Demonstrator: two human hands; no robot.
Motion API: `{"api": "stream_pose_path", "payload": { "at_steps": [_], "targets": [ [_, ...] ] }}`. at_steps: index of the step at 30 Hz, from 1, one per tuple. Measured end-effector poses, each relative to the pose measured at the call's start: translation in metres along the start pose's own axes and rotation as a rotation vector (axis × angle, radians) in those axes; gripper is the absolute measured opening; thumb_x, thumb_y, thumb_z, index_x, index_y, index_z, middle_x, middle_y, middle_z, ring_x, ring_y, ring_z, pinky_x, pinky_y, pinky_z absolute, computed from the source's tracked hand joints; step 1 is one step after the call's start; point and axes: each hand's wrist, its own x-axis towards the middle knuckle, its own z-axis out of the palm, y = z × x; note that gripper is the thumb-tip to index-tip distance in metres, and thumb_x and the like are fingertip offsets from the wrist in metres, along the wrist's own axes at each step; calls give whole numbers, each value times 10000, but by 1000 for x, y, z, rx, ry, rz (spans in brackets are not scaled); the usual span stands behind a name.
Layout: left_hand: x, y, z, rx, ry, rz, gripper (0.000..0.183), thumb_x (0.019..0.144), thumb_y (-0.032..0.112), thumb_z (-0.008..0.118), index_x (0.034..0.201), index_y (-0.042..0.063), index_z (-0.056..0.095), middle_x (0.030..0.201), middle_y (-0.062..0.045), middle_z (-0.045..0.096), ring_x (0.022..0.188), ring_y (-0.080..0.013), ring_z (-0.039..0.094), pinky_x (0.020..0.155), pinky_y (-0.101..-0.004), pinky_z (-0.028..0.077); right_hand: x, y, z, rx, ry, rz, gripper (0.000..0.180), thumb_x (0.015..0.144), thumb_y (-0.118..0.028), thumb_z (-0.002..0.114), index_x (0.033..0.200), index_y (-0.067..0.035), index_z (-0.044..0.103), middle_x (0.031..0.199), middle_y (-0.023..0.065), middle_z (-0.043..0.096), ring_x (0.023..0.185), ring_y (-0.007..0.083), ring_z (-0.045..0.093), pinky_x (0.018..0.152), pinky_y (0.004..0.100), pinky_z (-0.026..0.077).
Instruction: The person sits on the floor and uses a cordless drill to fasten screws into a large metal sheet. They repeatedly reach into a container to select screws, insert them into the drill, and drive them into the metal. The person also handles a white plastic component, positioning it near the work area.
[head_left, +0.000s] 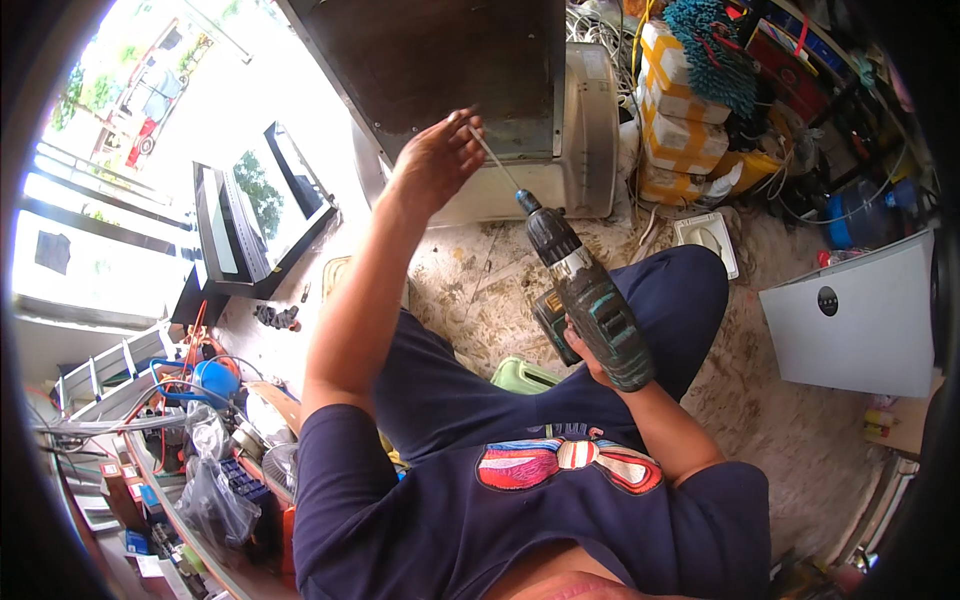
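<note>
My right hand (589, 352) grips the handle of a worn dark cordless drill (592, 300), which points up and to the left. A long thin driver bit (496, 159) extends from its chuck. My left hand (439, 161) is at the bit's far end, back of the hand upward and fingers bent close together. Its fingertips are slightly blurred, and whether they pinch the tip or a small part there cannot be made out. Just beyond stands a metal appliance housing (484, 187) with a dark brown panel (442, 67) above its rounded, pale metal lower part.
A light green plastic item (525, 375) lies between my legs. Taped white foam boxes (682, 142) are stacked at right, near a white plastic frame (707, 238) and a grey-white panel (851, 315). Black glass-fronted panels (255, 217) and an aluminium ladder (112, 367) stand left, above a cluttered table (180, 525).
</note>
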Motion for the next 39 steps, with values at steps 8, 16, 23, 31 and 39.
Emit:
{"api": "stream_pose_path", "payload": {
  "at_steps": [8, 16, 23, 31, 39],
  "targets": [
    [116, -66, -1, -120, 210, 16, 57, 916, 78, 506, 942, 41, 541, 858, -77, 612, 709, -170, 589, 634, -289, 520, 62, 51, 7, 702, 23, 72, 405, 968, -372, 394, 1203, -52, 472, 977, 93, 605, 793, 159, 620, 699, 291, 546],
    [155, -101, -14, -28, 207, 17, 75, 886, -28, 474, 945, 5, 507, 840, -106, 601, 681, -169, 580, 602, -282, 504, 87, 87, -15, 401, 244, 52, 372, 975, -372, 387, 1107, -48, 513, 846, 57, 599, 679, 120, 599, 594, 238, 530],
    [171, -103, -28, 13, 188, 11, 85, 891, -13, 486, 960, 25, 517, 875, -89, 601, 712, -158, 581, 618, -275, 499, 100, 71, -15, 891, -64, 109, 313, 937, -163, 442, 1223, -38, 466, 924, 44, 583, 773, 106, 577, 664, 224, 498],
    [169, -98, -20, 128, 235, -4, 75, 901, 34, 511, 955, 27, 564, 864, -63, 613, 722, -141, 588, 623, -267, 499, 104, 109, -38, 20, 285, 106, 347, 885, -129, 506, 1216, -28, 474, 958, 67, 588, 816, 142, 580, 722, 254, 480],
    [159, -88, -28, 468, 269, 1, 120, 896, 117, 551, 944, 21, 603, 837, -79, 631, 713, -187, 612, 617, -299, 501, 107, 92, -14, 121, 271, 108, 321, 968, -362, 397, 1011, -71, 526, 770, 35, 574, 589, 119, 566, 510, 248, 493]
  ]
}}
